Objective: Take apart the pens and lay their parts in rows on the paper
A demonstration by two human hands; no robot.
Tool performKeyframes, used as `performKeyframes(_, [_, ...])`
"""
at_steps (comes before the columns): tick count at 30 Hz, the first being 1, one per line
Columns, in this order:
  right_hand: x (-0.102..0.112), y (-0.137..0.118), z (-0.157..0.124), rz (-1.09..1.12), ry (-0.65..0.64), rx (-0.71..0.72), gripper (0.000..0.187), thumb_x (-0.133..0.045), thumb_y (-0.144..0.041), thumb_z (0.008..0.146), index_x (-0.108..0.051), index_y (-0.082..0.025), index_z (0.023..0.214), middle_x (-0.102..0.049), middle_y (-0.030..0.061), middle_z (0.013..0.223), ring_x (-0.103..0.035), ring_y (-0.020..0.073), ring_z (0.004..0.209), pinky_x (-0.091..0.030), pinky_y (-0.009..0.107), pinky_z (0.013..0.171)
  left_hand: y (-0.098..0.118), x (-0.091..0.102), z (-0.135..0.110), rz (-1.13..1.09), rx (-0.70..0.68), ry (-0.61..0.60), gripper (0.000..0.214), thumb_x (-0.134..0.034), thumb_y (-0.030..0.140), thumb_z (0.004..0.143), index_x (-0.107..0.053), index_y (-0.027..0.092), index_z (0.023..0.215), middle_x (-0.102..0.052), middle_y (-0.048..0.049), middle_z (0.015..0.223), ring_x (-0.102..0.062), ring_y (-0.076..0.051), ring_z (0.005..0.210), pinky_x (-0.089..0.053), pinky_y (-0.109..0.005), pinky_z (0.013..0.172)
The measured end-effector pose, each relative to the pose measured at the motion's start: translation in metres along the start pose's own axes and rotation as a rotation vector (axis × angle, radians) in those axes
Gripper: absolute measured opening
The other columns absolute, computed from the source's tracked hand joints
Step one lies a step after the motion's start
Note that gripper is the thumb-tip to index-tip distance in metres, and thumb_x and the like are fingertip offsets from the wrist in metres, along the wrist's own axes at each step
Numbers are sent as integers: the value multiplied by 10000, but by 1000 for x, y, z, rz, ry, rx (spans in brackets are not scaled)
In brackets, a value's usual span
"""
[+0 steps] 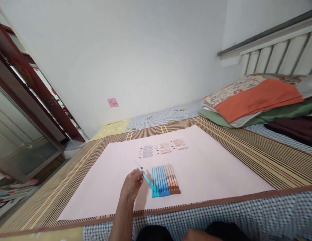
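Note:
My left hand (pixel 132 184) is closed on a light blue pen (pixel 145 177), pinched at its middle and slanted over the pink sheet (pixel 211 167). The pen's lower end touches or nearly touches the left side of a tidy row of pens (pixel 165 180), several blue and several orange-brown, lying side by side. Farther back on the sheet lie three small groups of pale pen-like pieces (pixel 163 149). Only a sliver of skin (pixel 196 235) at the bottom edge may be my right hand; its fingers are hidden.
The pink sheet lies on a striped woven mat (pixel 271 157) over a checked bedsheet (pixel 246 217). Pillows and folded bedding (pixel 253 97) are stacked at the right by the headboard. A wall rises behind, and a wooden-framed glass door (pixel 25 110) stands at the left.

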State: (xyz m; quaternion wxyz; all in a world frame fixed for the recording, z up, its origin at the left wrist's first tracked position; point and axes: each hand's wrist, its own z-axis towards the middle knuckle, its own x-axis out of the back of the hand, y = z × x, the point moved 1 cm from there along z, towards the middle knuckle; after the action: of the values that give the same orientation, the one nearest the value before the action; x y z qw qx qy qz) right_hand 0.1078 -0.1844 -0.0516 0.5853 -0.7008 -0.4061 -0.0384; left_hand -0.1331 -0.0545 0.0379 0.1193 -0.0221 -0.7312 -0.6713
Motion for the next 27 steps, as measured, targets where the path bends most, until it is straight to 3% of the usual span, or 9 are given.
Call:
performKeyframes(2, [58,-38,-18,164,225,214,156,-685,-433,798,-743,-287,796,-734,13,809,-700,231,806,-543,350,725,15,-6,-10,-421,-11,-41,344,-848,297,602,-687,153,870,-649,-19,793,-566,-107,661,-444,-209,589])
performKeyframes(5, [150,-95,-41,514,914,456,285,-633,-478,903,-722,-243,1039,-741,44,946,-673,208,860,-549,373,808,42,-24,-19,-744,-42,-82,376,-932,181,514,-717,131,819,-688,-47,848,-587,-103,689,-463,-189,586])
performKeyframes(6, [173,-109,-45,608,1160,557,271,-646,-460,909,-709,-247,1064,-733,34,945,-661,188,837,-541,360,812,51,-31,-20,-795,-57,-100,371,-940,164,511,-722,131,808,-692,-45,851,-589,-101,688,-473,-187,590])
performKeyframes(8, [200,-127,-42,724,1405,717,223,-637,-421,933,-700,-245,1055,-715,25,953,-645,164,845,-524,348,845,65,-46,-20,-878,-76,-137,359,-949,149,522,-729,136,806,-698,-39,855,-595,-97,693,-494,-184,611])
performKeyframes(10, [204,-127,-25,756,1374,722,234,-671,-432,908,-715,-230,1019,-714,37,949,-640,168,834,-519,340,811,72,-62,-18,-945,-84,-146,349,-955,150,527,-727,142,791,-706,-39,872,-614,-101,714,-517,-187,643])
performKeyframes(14, [171,-97,33,880,921,448,411,-820,-506,737,-763,-201,1007,-738,83,950,-644,209,838,-502,326,711,70,-87,-10,-1007,-99,-125,351,-964,166,523,-736,143,789,-716,-45,910,-648,-117,768,-544,-205,715])
performKeyframes(18, [135,-78,72,1085,660,323,478,-910,-525,603,-771,-197,923,-712,55,845,-610,179,736,-473,310,662,58,-107,-5,-949,-163,-172,304,-940,199,586,-742,147,810,-712,-41,870,-638,-125,749,-535,-238,736])
performKeyframes(22, [129,-76,83,1047,621,339,427,-883,-569,649,-723,-181,733,-642,21,691,-552,154,680,-449,311,679,49,-120,-1,-846,-193,-310,262,-894,254,686,-726,163,865,-668,-19,717,-601,-148,678,-506,-285,693])
performKeyframes(27, [140,-70,91,1074,605,376,431,-845,-592,708,-706,-188,759,-650,24,696,-566,162,695,-449,311,688,49,-123,8,-815,-207,-286,292,-904,268,682,-722,163,886,-651,-4,712,-574,-131,662,-474,-264,673])
